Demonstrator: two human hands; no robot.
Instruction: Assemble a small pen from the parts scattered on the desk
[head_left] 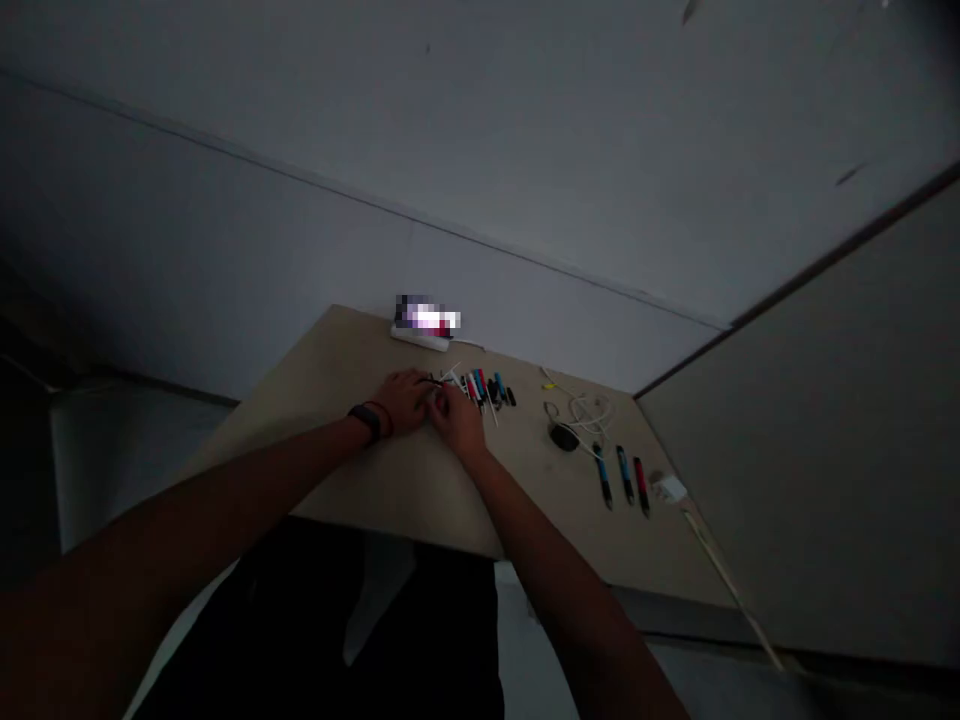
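Note:
My left hand, with a dark band on its wrist, is on the table with its fingers curled towards my right hand. My right hand is closed, its thumb and fingers pressed together against the left fingertips. Something small and dark shows between the hands, too dim to name. Just beyond them lies a group of pen parts: blue, red, black and white barrels and thin pieces. A thin white rod lies beside my right hand.
A lit phone, blurred out, leans on a white stand at the table's back edge. On the right are a white cable, a round black object, two blue pens and a red pen, and a white adapter.

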